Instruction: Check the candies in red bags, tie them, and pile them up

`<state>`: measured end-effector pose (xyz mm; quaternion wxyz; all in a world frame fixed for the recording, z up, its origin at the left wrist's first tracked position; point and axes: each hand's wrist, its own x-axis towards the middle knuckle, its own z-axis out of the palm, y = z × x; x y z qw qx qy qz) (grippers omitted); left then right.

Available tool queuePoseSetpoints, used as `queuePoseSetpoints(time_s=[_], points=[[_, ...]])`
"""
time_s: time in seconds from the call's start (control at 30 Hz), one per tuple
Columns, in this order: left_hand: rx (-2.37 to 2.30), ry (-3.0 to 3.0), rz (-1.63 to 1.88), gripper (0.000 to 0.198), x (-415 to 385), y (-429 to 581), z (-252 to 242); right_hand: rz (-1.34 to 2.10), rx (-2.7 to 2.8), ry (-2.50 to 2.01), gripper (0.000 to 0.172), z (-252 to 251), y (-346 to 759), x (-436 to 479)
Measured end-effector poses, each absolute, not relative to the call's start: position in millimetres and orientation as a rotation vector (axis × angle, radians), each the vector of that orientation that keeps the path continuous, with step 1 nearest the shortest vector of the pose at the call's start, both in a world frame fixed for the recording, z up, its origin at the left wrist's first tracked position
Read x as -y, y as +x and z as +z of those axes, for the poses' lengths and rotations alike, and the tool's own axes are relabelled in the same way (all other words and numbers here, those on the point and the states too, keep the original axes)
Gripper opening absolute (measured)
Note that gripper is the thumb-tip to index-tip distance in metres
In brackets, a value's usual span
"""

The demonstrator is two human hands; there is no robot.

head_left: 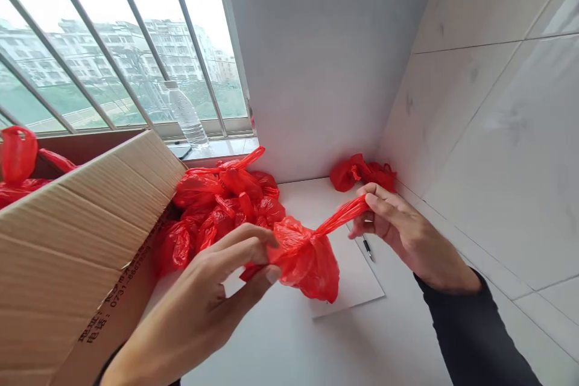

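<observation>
The red bag (307, 259) hangs over the tabletop (316, 344), mid-scene; left hand (217, 277) clamps its bunched body, right hand (402, 229) pinches the stretched handle (341, 216). Risk: film looks taut; a harder pull could tear it.

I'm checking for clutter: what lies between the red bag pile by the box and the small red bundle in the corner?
Only bare white tabletop, as the head view shows.
</observation>
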<state>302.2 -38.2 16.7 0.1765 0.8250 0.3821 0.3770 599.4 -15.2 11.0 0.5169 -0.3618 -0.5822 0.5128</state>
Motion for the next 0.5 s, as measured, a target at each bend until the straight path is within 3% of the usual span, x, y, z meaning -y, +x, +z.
queuePoseSetpoints(time_s=[0.13,0.3,0.5], points=[[-0.619,2.065,0.906,0.027,49,338,19,1.404,1.257,-0.876,0.03,12,587,26],[-0.912,2.276,0.626,0.027,45,340,12,1.473,1.349,-1.009,0.038,5,585,20],[-1.018,2.251,0.569,0.025,45,307,12,1.217,1.54,-1.238,0.042,0,607,5]])
